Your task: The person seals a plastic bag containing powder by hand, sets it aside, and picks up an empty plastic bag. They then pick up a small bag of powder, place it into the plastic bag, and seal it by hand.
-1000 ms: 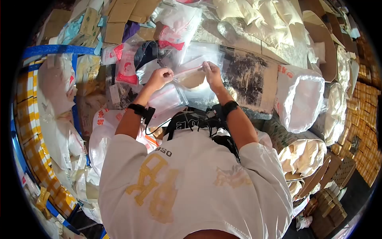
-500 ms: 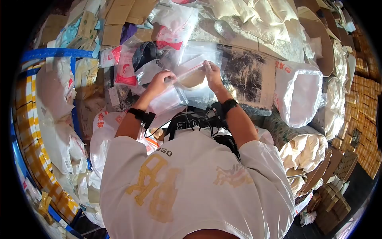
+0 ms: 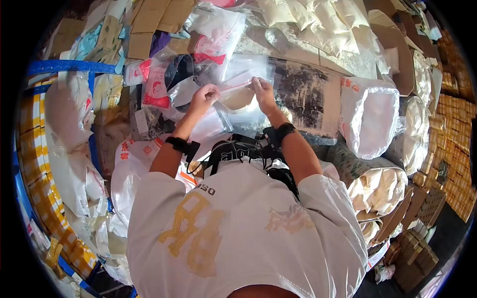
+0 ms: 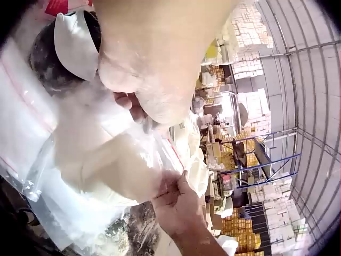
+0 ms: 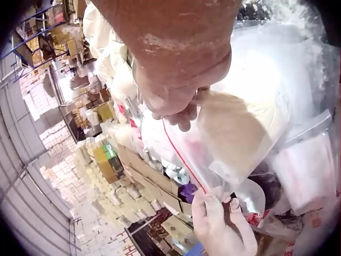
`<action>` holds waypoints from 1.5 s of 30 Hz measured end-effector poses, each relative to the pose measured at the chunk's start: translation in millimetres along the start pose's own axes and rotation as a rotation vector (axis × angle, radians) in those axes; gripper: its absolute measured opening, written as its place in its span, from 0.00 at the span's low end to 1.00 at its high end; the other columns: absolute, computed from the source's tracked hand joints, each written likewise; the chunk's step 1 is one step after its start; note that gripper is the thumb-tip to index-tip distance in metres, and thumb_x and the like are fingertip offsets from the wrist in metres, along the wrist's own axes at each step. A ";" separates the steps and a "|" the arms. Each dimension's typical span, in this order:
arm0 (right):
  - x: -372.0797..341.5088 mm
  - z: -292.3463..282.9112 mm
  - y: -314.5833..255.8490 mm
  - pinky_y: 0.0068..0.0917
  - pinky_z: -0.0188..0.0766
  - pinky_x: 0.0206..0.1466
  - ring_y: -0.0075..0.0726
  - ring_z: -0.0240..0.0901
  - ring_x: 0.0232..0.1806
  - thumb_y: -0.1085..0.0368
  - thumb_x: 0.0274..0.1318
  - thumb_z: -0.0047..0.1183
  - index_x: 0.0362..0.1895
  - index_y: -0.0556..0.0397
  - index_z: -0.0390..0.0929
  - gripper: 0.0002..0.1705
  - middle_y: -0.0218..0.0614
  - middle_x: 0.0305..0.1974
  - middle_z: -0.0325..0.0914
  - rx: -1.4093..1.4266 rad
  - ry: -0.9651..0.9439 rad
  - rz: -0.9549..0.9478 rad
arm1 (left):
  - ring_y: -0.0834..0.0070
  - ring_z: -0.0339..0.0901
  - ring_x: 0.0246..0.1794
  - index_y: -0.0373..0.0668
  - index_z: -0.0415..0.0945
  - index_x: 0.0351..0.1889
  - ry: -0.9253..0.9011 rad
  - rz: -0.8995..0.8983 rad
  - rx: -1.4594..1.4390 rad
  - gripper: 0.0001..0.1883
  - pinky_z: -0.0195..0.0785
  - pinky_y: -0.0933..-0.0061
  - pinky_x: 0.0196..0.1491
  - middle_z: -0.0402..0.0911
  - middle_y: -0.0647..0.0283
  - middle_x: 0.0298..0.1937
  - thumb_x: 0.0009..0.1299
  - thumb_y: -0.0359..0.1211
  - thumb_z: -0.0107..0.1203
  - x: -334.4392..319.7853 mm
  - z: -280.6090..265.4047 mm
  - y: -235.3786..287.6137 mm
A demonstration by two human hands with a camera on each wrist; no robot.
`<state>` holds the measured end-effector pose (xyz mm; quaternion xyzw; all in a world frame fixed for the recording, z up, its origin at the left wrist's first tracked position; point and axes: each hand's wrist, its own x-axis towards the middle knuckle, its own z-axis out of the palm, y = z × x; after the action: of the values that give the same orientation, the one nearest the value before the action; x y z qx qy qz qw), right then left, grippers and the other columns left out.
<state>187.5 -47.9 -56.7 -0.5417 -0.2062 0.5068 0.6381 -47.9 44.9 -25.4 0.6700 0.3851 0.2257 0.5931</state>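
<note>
The left hand (image 3: 203, 99) and right hand (image 3: 265, 93) are narrow, fingers pinching opposite ends of the red-striped top of one clear powder bag (image 3: 238, 101). It sits between them, toward the near edge of the tabletop (image 3: 310, 94). One scoop (image 3: 277, 39) lies toward the far edge; one open lined sack (image 3: 372, 119) stands at the right edge.

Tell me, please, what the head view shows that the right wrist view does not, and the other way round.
Only the head view: the white shirt with its printed front, and the dark wristbands.

Only the right wrist view: the grey wall in the background.

Both: the left hand and right hand gripping the clear bag, its red strip and the beige powder inside.
</note>
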 end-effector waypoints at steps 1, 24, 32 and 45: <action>0.4 0.5 -0.1 0.23 0.70 0.39 0.23 0.73 0.31 0.56 0.72 0.49 0.37 0.58 0.79 0.18 0.32 0.29 0.80 -0.012 0.003 -0.006 | 0.82 0.76 0.37 0.40 0.81 0.39 0.000 -0.030 0.093 0.06 0.68 0.77 0.42 0.81 0.69 0.34 0.68 0.31 0.62 2.0 -0.4 1.6; 5.2 -1.0 -5.6 0.22 0.66 0.44 0.22 0.71 0.35 0.56 0.71 0.50 0.39 0.59 0.81 0.17 0.31 0.30 0.80 -0.122 -0.078 0.014 | 0.72 0.79 0.27 0.36 0.82 0.34 -0.225 -0.099 0.555 0.06 0.69 0.69 0.33 0.82 0.57 0.27 0.61 0.28 0.66 8.4 -23.8 40.5; 6.2 -0.3 -7.4 0.22 0.68 0.44 0.22 0.72 0.35 0.58 0.71 0.50 0.37 0.59 0.81 0.17 0.31 0.30 0.81 -0.081 -0.054 0.068 | 0.65 0.80 0.28 0.37 0.82 0.30 -0.198 0.093 0.535 0.06 0.69 0.69 0.34 0.82 0.54 0.27 0.59 0.29 0.66 12.4 -33.4 53.7; -38.9 58.9 -39.8 0.20 0.68 0.38 0.18 0.69 0.31 0.58 0.73 0.47 0.30 0.57 0.80 0.19 0.25 0.27 0.77 -0.097 -0.178 0.049 | 0.59 0.80 0.48 0.41 0.73 0.55 -0.263 0.005 0.319 0.31 0.73 0.59 0.40 0.79 0.56 0.55 0.58 0.47 0.68 9.8 48.3 -47.4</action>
<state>140.9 -49.3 9.6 -0.5297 -0.2731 0.5577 0.5778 -17.0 22.7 -82.2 0.7802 0.3335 0.0741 0.5240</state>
